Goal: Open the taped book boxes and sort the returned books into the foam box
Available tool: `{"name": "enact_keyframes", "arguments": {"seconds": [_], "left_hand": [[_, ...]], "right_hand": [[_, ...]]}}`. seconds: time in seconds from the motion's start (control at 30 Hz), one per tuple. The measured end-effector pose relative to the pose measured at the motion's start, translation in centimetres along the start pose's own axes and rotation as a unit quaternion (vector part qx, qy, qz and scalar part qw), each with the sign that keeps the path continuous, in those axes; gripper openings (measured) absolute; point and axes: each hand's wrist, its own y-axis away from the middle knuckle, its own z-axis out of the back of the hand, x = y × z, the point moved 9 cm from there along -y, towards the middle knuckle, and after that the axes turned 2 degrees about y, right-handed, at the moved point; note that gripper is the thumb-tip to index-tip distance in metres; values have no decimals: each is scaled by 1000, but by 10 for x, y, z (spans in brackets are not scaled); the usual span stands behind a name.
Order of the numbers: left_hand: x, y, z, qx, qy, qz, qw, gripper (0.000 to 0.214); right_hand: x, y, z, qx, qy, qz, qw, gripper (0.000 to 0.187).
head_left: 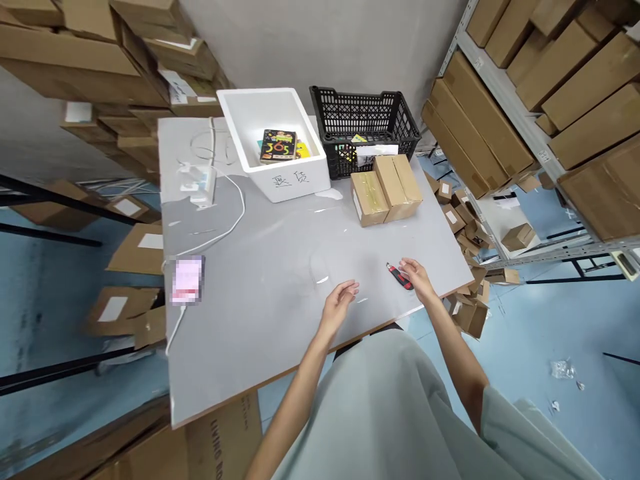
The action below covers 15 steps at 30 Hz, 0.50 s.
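My left hand (339, 300) hovers over the grey table (260, 280) near its front edge, fingers loosely spread, holding nothing. My right hand (416, 277) rests beside a red and black utility knife (399, 275) that lies on the table, its fingers touching or almost touching the handle. Two brown cardboard boxes (386, 187) stand side by side farther back on the right.
A white foam box (273, 143) holding a "365" book sits at the back, a black plastic crate (365, 127) beside it. A white charger with cable and a phone (187, 280) lie at the left. Shelves of cartons flank both sides; small boxes litter the floor at right.
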Motion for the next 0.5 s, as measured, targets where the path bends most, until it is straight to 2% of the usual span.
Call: {"name": "enact_keyframes", "arguments": {"seconds": [0.23,0.37,0.5], "left_hand": [[-35,-65,-47,23,-41,-59,997,57],[-66,-124,-86,17,-78,-91,993,58],[-90,-191,-126,1,-99,-84,991,68]], "right_hand": [[72,-80,-2,-51,50,115,991,87],[101,-122,4,-56,45,148,986,94],[113,-173,21,-62,48,139,987,104]]}}
